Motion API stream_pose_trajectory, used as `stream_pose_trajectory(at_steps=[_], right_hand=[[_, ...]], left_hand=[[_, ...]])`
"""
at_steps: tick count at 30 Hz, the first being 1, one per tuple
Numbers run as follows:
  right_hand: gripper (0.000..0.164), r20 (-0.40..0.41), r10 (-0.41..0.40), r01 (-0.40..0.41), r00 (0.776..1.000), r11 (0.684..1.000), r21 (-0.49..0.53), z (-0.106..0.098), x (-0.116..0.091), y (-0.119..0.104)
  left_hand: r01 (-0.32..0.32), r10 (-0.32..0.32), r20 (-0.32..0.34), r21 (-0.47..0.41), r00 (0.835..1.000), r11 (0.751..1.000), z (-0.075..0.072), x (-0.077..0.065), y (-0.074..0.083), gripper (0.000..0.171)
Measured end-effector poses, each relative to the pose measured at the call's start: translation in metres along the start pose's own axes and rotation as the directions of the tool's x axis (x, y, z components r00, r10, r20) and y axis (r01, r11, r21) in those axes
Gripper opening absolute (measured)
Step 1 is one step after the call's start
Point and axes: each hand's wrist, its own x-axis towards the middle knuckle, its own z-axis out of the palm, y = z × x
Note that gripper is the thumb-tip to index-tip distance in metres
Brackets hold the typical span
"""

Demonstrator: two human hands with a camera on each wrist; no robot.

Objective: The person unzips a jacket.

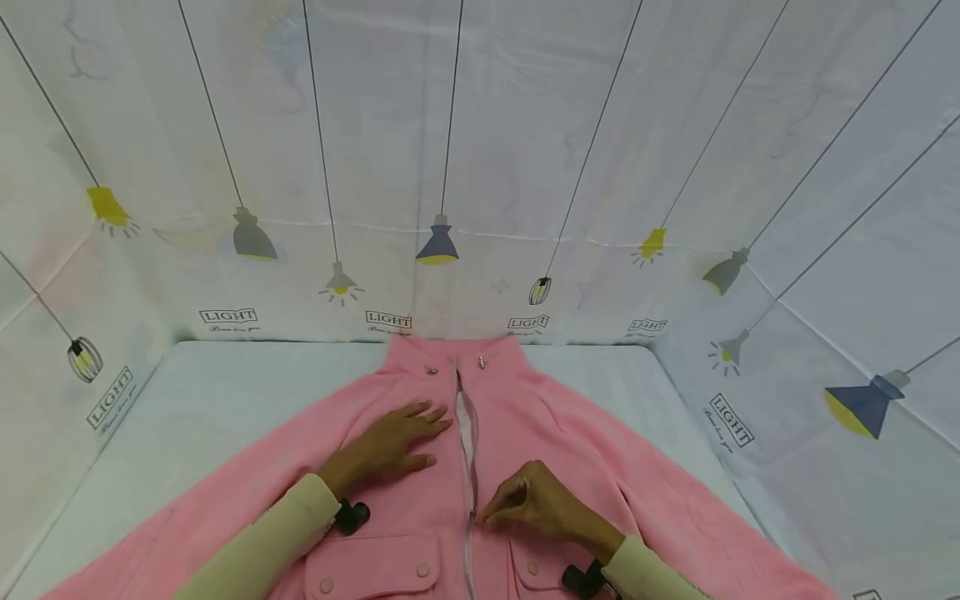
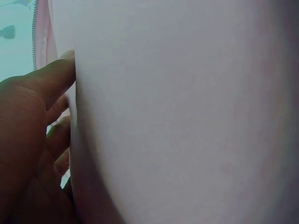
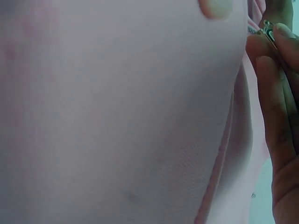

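Note:
A pink jacket (image 1: 420,517) lies front side up, its zipper (image 1: 468,550) parted from the collar down to mid-chest and joined below that. My right hand (image 1: 540,504) pinches the metal zipper pull (image 3: 268,31) between thumb and forefinger at the lower end of the gap. On the chest panel left of the opening, my left hand (image 1: 393,442) rests with fingers spread and fairly straight. Pale pink cloth fills most of both wrist views; at the left wrist view's upper left, zipper teeth (image 2: 34,37) show beyond the left thumb.
Beneath the jacket is a white table (image 1: 247,375), backed and flanked by white sheets (image 1: 495,167) printed with hanging lamps. Two small metal fittings sit by the collar (image 1: 502,350). Flap pockets (image 1: 375,562) with round snaps lie below the hands, and the sleeves (image 1: 675,492) spread to both sides.

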Motion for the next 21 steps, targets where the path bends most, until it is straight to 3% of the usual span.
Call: stream_pose_trajectory(at_steps=[7, 16, 21], right_hand=[[0.010, 0.028, 0.008, -0.008, 1.000, 1.000, 0.017, 0.004, -0.007, -0.003], [0.011, 0.082, 0.003, -0.014, 0.997, 0.991, 0.131, 0.010, -0.014, -0.009], [0.012, 0.089, 0.013, -0.026, 0.996, 0.989, 0.143, 0.013, -0.015, -0.009]], left_hand=[[0.008, -0.008, 0.007, 0.011, 1.000, 1.000, 0.003, 0.000, -0.002, 0.065], [-0.020, 0.020, -0.012, -0.015, 1.000, 1.000, 0.001, -0.001, 0.001, 0.064], [-0.017, 0.017, -0.004, -0.013, 1.000, 1.000, -0.001, -0.002, 0.001, 0.064]])
